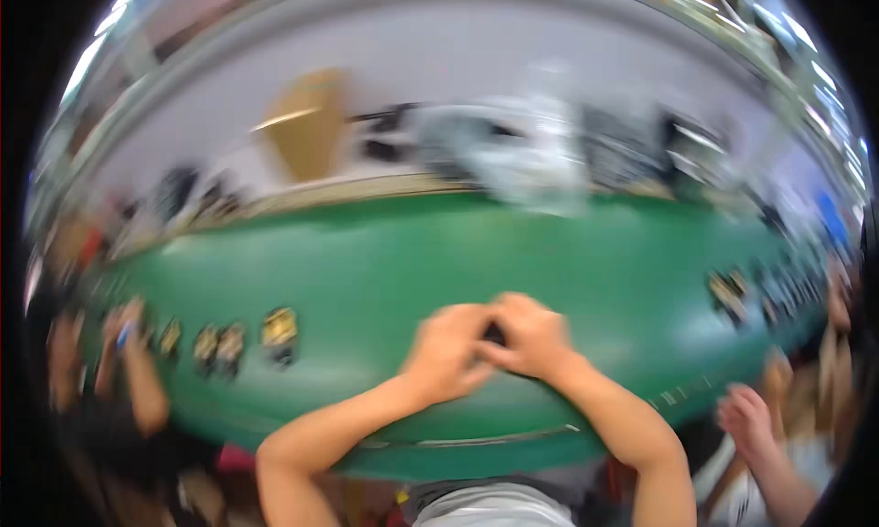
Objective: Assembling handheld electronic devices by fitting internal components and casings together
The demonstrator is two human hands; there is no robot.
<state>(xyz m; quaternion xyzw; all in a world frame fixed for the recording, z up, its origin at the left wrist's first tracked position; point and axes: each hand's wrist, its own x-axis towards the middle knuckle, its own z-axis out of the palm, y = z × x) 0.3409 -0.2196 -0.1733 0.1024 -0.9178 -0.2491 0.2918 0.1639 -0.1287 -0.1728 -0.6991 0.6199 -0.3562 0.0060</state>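
Observation:
My left hand (pixel 447 351) and my right hand (pixel 533 336) meet over the near middle of the green table (pixel 394 261). Both are closed around a small black object (pixel 494 333). Only a dark patch of it shows between the fingers, and motion blur hides what kind of thing it is. To the left of my hands stands a yellow and black small part (pixel 280 335), apart from them. Two similar parts (pixel 220 346) lie farther left, side by side.
At the right, more small parts (pixel 730 295) sit in rows. Clear plastic bags (pixel 513 152) and a brown cardboard box (pixel 307 124) line the back edge. A co-worker's hands (pixel 128 330) are at the far left; another person's hand (pixel 746 417) is at the right.

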